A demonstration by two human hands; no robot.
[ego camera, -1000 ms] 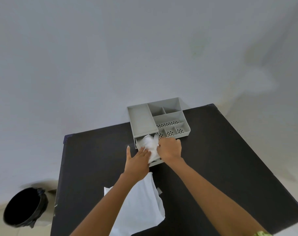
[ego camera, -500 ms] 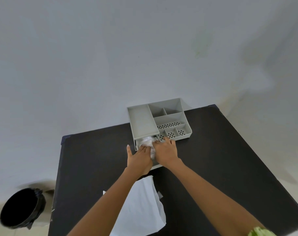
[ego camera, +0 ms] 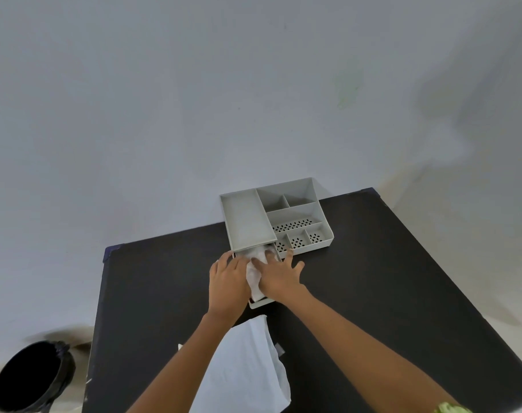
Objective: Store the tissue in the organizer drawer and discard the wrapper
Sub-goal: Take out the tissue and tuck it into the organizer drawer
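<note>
A grey organizer point(ego camera: 301, 201) stands at the far edge of the black table point(ego camera: 373, 278). Its drawer point(ego camera: 261, 304) is pulled out toward me below the left compartment. White tissue point(ego camera: 253, 277) lies crumpled in the drawer. My left hand point(ego camera: 227, 283) rests flat on the tissue's left side, fingers together. My right hand point(ego camera: 279, 277) presses on the tissue's right side with fingers spread, reaching to the organizer's front. A white wrapper point(ego camera: 244, 374) lies flat on the table near me, partly under my left forearm.
A black bin point(ego camera: 30, 380) with a dark liner stands on the floor at the lower left, beside the table's left edge. A pale wall rises right behind the organizer. Bare table surface shows to the right of my arms.
Both hands have pushed the tissue lower into the drawer. My right hand's fingers have spread apart and flattened over it. Less tissue shows than one second ago.
</note>
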